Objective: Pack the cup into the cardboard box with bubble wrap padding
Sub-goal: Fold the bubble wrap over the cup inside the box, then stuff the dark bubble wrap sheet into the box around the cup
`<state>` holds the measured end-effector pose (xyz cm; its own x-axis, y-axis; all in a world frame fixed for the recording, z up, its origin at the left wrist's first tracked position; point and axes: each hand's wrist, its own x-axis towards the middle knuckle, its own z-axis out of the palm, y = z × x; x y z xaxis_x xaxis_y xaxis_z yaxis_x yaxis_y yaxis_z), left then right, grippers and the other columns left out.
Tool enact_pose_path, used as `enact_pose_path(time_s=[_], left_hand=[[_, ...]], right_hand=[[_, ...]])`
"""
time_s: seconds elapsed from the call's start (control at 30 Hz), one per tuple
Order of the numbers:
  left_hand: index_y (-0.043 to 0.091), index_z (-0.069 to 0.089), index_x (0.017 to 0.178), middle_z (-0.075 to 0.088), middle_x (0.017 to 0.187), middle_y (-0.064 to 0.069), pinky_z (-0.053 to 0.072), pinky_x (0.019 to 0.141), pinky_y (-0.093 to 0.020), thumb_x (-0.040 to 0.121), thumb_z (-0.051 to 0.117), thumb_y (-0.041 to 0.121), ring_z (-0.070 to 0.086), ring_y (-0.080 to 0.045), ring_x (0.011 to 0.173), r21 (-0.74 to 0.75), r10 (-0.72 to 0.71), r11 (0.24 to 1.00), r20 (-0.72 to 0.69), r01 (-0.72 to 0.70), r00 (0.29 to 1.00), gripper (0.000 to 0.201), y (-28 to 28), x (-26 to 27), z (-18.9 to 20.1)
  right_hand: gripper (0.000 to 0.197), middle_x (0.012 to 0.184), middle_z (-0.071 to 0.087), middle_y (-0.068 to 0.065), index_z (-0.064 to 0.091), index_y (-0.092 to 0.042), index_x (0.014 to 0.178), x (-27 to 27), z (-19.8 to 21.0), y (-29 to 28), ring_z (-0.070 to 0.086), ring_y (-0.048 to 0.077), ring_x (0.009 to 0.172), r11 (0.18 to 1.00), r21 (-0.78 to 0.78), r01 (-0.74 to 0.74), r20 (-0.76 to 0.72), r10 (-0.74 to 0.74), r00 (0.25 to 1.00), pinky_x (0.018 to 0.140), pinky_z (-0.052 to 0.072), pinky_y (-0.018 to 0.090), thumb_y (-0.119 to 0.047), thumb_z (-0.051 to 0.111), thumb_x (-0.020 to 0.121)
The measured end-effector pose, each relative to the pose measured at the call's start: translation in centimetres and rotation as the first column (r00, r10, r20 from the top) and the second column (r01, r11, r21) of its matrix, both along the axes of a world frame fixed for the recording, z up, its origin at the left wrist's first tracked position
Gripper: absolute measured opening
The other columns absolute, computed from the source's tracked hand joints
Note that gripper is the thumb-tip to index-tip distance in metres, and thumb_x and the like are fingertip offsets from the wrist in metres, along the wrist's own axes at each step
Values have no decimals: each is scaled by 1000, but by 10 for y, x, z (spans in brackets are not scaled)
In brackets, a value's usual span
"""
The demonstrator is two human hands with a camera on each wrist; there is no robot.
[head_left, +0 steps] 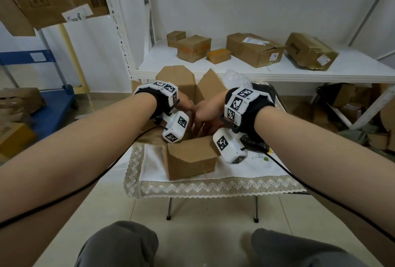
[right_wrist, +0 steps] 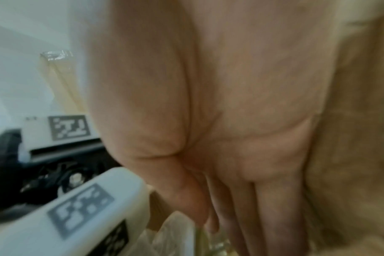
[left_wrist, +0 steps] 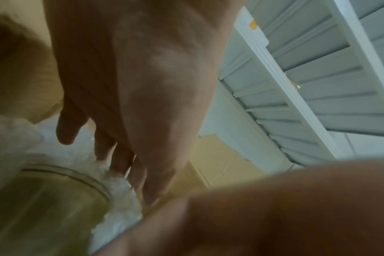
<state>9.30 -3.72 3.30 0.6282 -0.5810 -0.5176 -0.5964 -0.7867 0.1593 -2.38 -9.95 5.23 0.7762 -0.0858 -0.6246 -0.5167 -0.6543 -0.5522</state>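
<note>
While both hands' fingers reach in straight | clear cup upright, bubble wrap around

A small folding desk, draped in a lace-trimmed white cloth, carries an open cardboard box at its centre. Crumpled bubble wrap sits at two o'clock, with a dark mesh item at three o'clock.

Two hands, one open box, five shelf boxes.
</note>
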Motion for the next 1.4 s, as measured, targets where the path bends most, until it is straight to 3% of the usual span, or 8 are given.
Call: enact_pose_path(time_s=[0.1, 0.17, 0.27, 0.43, 0.6, 0.87, 1.13, 1.4], left_hand=[[2, 64, 107, 58, 97, -9, 46, 72, -25, 98, 49, 14, 53, -22, 84, -4, -104, 995, 56, 105, 993, 22, -4, 4, 4], [8, 66, 91, 60, 81, -6, 46, 58, -19, 96, 53, 17, 52, -19, 68, -75, -116, 989, 125, 126, 985, 17, -6, -1, 19], [14, 62, 84, 62, 89, -8, 49, 79, -32, 93, 55, 29, 57, -22, 81, -167, -101, 972, 325, 162, 940, 19, -12, -10, 44], [12, 62, 101, 60, 100, -9, 42, 76, -29, 93, 56, 27, 53, -22, 88, -309, -162, 899, 424, 311, 891, 18, -40, -39, 71], [17, 67, 106, 67, 105, -2, 56, 73, -34, 92, 61, 30, 65, -19, 79, -309, -243, 883, 345, 354, 907, 20, -68, -72, 77], [12, 70, 107, 75, 99, -1, 43, 52, -19, 93, 60, 29, 56, -5, 60, -195, -295, 913, 288, 358, 911, 24, -91, -81, 65], [19, 71, 95, 76, 87, 5, 57, 87, -34, 90, 60, 31, 71, -15, 90, -278, -266, 904, 225, 324, 937, 17, -99, -67, 54], [20, 71, 94, 76, 85, 6, 56, 92, -38, 91, 61, 32, 71, -17, 93, -287, -283, 900, 190, 329, 940, 16, -101, -67, 46]], right_hand=[[17, 96, 68, 21, 58, 3, 105, -9, 9, -12, 69, 33, 83, 973, 185, 136, 145, -163, 976, 79, 60, 44, 0, 44, 97], [19, 90, 67, 19, 56, 0, 92, -14, 21, -24, 69, 29, 71, 942, 260, 212, 254, -278, 926, 66, 63, 38, -1, 38, 99], [25, 75, 62, 13, 52, -7, 81, -28, 40, -41, 57, 19, 51, 893, 302, 332, 416, -437, 797, 42, 49, 22, -2, 36, 100], [17, 73, 68, 8, 62, -8, 92, -50, 44, -81, 47, 14, 50, 810, 319, 492, 558, -580, 594, 43, 35, 21, -6, 44, 93], [15, 71, 68, 8, 60, -10, 85, -69, 26, -109, 43, 14, 45, 735, 307, 604, 519, -662, 542, 41, 30, 19, -6, 47, 91], [26, 63, 51, 10, 46, -9, 65, -77, -21, -144, 48, 15, 38, 658, 257, 707, 358, -745, 563, 50, 40, 23, -4, 45, 90], [39, 128, 56, 21, 53, 3, 128, -79, -69, -156, 55, 34, 119, 706, -55, 707, 245, -676, 694, 99, 45, 38, -18, 57, 95], [52, 140, 48, 18, 44, -1, 139, -81, -88, -158, 50, 34, 125, 704, 49, 708, 185, -703, 686, 98, 46, 40, -16, 60, 92]])
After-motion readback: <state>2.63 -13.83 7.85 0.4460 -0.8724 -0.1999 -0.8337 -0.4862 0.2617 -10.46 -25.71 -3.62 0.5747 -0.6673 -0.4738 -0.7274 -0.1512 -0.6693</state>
